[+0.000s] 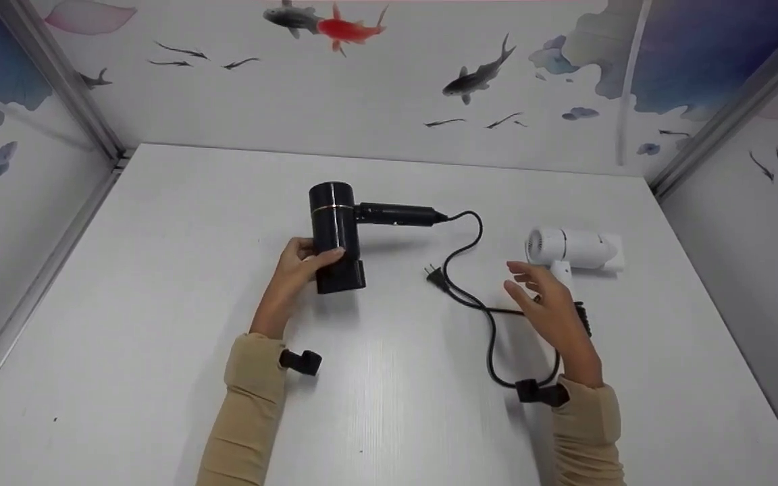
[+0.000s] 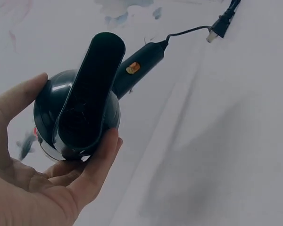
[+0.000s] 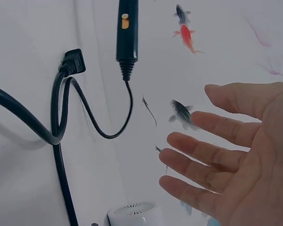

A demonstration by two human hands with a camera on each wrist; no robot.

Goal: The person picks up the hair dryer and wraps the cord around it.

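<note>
My left hand (image 1: 296,271) grips the barrel of a black hair dryer (image 1: 335,226), thumb on one side and fingers round the other. The dryer's handle points right, with the flat nozzle (image 2: 85,94) at its near end. From the handle runs a black cord (image 1: 480,233), which loops over the table toward the right hand. The plug (image 1: 437,277) lies midway between the hands. My right hand (image 1: 548,304) hovers with fingers extended and holds nothing. Just beyond it lies a white hair dryer (image 1: 575,248), its handle partly hidden behind that hand.
The white table (image 1: 389,378) meets printed panels at the back and sides, decorated with fish. A black ribbed piece (image 1: 583,318) shows beside the right hand. Each wrist wears a small black camera (image 1: 304,362) on a strap.
</note>
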